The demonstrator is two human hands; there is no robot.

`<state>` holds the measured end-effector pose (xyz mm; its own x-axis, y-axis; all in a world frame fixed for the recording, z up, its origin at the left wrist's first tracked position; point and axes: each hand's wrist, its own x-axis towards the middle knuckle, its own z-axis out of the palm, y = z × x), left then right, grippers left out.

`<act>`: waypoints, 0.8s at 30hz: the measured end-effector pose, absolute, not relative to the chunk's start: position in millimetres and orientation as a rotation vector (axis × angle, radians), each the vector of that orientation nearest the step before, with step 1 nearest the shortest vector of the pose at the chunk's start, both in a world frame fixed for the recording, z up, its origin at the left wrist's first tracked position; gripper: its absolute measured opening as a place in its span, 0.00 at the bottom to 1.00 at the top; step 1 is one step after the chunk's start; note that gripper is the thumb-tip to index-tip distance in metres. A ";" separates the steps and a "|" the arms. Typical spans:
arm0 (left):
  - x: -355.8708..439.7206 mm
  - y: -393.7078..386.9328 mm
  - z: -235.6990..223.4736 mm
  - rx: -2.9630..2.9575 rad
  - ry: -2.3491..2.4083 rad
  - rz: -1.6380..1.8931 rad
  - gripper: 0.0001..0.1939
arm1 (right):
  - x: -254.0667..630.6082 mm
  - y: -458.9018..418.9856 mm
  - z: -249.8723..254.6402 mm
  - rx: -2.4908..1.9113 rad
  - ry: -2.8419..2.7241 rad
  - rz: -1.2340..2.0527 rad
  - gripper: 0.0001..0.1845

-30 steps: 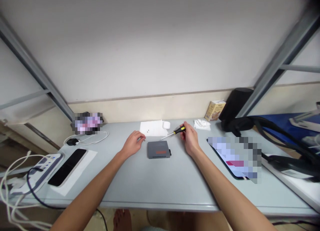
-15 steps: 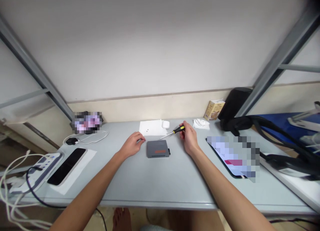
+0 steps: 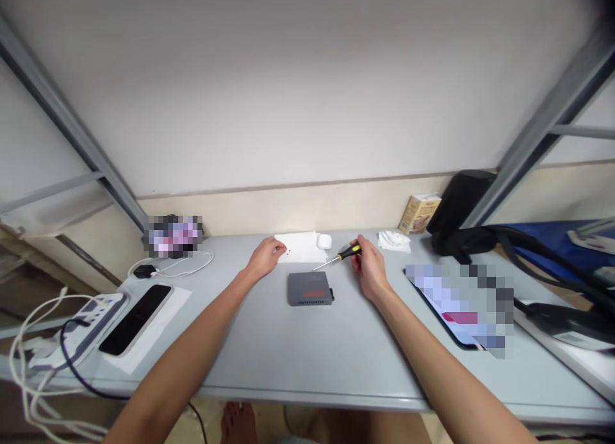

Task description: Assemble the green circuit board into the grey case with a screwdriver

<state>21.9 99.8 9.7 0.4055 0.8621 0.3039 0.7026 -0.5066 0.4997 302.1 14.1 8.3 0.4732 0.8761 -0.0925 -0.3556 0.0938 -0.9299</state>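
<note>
My right hand point(image 3: 371, 268) is closed around the black and yellow handle of a screwdriver point(image 3: 349, 252). Its thin metal shaft slants down to the left, and the tip is just behind a flat grey metal box point(image 3: 310, 289) with orange lettering, a row of small slots along the front and a black part on its right side. My left hand point(image 3: 266, 258) reaches to the left edge of a white sheet of paper point(image 3: 303, 246), thumb and fingers pinched together. Tiny dark pieces point(image 3: 288, 252) lie on the paper beside the fingertips. Whatever the pinch holds is too small to make out.
A white earbud case point(image 3: 324, 241) sits at the paper's right. A phone point(image 3: 137, 320), a power strip point(image 3: 81, 332) and cables occupy the left. Rightward are a crumpled tissue point(image 3: 394, 241), a small carton point(image 3: 419, 214), a tablet with blurred screen point(image 3: 446, 306) and black straps point(image 3: 523, 252).
My left hand has moved from beside the grey box away from me to the paper. My right hand still holds the screwdriver in nearly the same place. The view has shifted slightly.
</note>
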 end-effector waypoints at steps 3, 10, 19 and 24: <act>24.5 91.6 10.7 2.372 1.355 0.757 0.15 | 302.3 14.0 7.9 -1.131 -0.586 0.986 0.22; 39.9 3.9 26.8 2.298 1.346 0.718 0.20 | 298.8 15.5 6.5 -1.187 -0.648 0.918 0.26; 29.2 28.0 17.5 1.908 1.085 0.559 0.30 | 299.1 12.9 8.5 -1.201 -0.663 0.880 0.27; 18.8 43.2 15.2 1.808 0.911 0.685 0.16 | 296.5 10.5 7.1 -1.221 -0.778 0.843 0.26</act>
<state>18.8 43.2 15.2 0.5632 0.8244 0.0569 0.2833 -0.2573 0.9239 296.5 10.5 7.1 0.4822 0.8742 0.0563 -0.1272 0.1335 -0.9829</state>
